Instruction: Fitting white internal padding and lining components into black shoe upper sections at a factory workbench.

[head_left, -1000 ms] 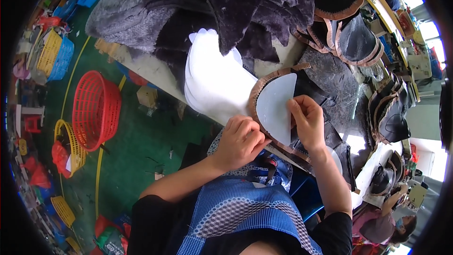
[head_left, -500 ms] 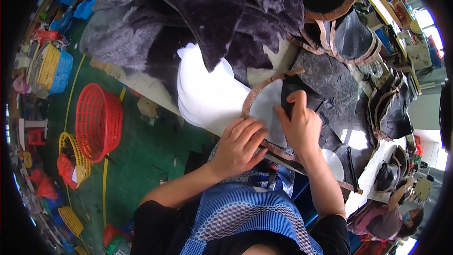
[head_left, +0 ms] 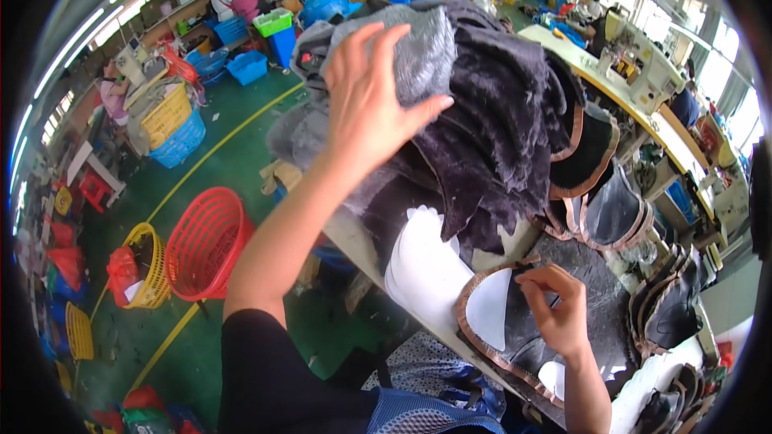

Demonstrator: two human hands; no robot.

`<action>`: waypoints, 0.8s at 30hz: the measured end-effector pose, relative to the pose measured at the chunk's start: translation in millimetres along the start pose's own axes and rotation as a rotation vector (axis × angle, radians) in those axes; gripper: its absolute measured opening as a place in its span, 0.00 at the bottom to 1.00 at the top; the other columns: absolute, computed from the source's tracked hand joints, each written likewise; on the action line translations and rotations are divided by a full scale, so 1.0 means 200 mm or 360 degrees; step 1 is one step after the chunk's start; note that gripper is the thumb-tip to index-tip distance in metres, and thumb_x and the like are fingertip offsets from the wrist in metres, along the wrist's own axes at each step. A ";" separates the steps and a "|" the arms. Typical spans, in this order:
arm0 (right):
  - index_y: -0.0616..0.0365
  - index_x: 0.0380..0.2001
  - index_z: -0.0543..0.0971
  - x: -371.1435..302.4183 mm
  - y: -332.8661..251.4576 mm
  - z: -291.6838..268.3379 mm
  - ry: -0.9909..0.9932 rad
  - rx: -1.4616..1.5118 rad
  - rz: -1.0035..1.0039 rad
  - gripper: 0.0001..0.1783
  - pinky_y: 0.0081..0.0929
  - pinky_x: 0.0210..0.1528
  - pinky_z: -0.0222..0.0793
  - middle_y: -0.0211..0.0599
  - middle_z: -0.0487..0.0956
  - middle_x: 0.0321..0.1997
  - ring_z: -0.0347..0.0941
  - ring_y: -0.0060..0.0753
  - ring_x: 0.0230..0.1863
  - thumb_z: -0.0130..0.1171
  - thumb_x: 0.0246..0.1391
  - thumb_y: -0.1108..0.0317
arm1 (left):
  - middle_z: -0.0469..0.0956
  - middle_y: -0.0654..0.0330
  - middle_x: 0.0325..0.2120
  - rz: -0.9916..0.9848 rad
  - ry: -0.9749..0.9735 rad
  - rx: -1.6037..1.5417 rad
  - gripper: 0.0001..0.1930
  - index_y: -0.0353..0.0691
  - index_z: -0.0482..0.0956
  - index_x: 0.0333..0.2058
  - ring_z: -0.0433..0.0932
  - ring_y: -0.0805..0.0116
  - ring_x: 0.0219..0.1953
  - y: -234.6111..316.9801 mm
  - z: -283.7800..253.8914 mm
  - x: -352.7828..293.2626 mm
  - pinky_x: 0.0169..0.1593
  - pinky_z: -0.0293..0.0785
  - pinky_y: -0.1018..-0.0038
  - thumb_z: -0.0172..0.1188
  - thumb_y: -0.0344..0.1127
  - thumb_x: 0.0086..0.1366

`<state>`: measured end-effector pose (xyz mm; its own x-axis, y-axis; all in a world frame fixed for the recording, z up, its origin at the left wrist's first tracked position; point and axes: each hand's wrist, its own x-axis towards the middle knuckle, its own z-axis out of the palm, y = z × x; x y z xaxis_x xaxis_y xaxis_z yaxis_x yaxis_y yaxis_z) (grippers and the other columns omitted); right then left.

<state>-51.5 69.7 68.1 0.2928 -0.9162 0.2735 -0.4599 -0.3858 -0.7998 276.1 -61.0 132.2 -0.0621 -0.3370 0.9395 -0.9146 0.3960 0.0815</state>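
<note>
My left hand is raised with its fingers spread and the thumb stretched out, in front of a grey shiny-looking piece on top of a dark fur heap. Whether it touches that piece I cannot tell. Over the table, my right hand is closed, thumb and fingertips pinched together by a black panel with a brown notched border. What the pinch holds is hidden. A pale half-round piece lies on that panel. White scalloped sheets are stacked to its left.
Several black brown-edged pieces lie at the right of the table, with more stacked nearer. On the green floor at left stand a red basket and a yellow basket. Sewing machines and people are farther off.
My left hand has left the bordered panel and risen forward to the fur heap, its fingers spreading. My right hand stays by the panel, closed. The view has tilted up, showing more of the room.
</note>
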 end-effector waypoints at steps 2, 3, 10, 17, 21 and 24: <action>0.66 0.36 0.83 0.08 -0.15 0.01 -0.0158 -0.0043 -0.0228 0.06 0.25 0.37 0.76 0.41 0.83 0.34 0.81 0.31 0.33 0.61 0.55 0.82 | 0.78 0.51 0.52 -0.0188 -0.0394 0.0010 0.36 0.42 0.75 0.57 0.76 0.48 0.55 -0.12 0.03 0.13 0.60 0.70 0.58 0.76 0.53 0.53; 0.67 0.36 0.84 0.11 -0.22 0.00 -0.0228 -0.0100 -0.0335 0.06 0.24 0.38 0.75 0.39 0.84 0.34 0.81 0.29 0.34 0.60 0.55 0.82 | 0.81 0.50 0.50 -0.0405 -0.0716 -0.0169 0.31 0.41 0.79 0.54 0.80 0.49 0.53 -0.15 0.01 0.19 0.58 0.74 0.61 0.74 0.51 0.55; 0.63 0.49 0.78 0.59 -0.50 0.08 0.0240 -0.0251 -0.1074 0.20 0.35 0.44 0.77 0.48 0.79 0.47 0.79 0.49 0.43 0.62 0.51 0.79 | 0.86 0.57 0.34 0.0088 -0.0056 0.0220 0.09 0.45 0.84 0.41 0.85 0.54 0.32 -0.20 -0.12 0.31 0.34 0.81 0.62 0.63 0.39 0.65; 0.52 0.50 0.82 1.50 -0.47 0.23 0.0337 -0.1139 -0.1355 0.20 0.43 0.63 0.70 0.44 0.81 0.56 0.71 0.53 0.62 0.66 0.50 0.66 | 0.79 0.63 0.39 0.0714 0.0147 0.0347 0.07 0.45 0.83 0.38 0.79 0.64 0.45 -0.05 -0.08 0.19 0.44 0.75 0.66 0.66 0.32 0.61; 0.62 0.38 0.83 1.72 -0.41 0.20 0.0449 0.0250 -0.0391 0.16 0.40 0.36 0.78 0.47 0.85 0.33 0.83 0.41 0.31 0.66 0.62 0.58 | 0.77 0.59 0.44 0.1014 -0.0201 0.0148 0.14 0.41 0.80 0.47 0.77 0.59 0.49 -0.03 0.10 0.16 0.52 0.73 0.63 0.60 0.30 0.62; 0.61 0.42 0.81 1.73 -0.50 0.08 0.0555 0.0873 -0.0217 0.14 0.32 0.42 0.84 0.31 0.82 0.40 0.78 0.26 0.42 0.62 0.67 0.60 | 0.69 0.46 0.59 0.0340 -0.0499 -0.0111 0.32 0.40 0.69 0.64 0.73 0.45 0.58 -0.18 0.13 0.18 0.60 0.73 0.57 0.63 0.37 0.60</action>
<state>109.2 -206.1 234.9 -0.0125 -0.8800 0.4748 0.0829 -0.4742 -0.8765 297.2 -109.2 154.9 -0.3774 -0.4811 0.7913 -0.8393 0.5388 -0.0727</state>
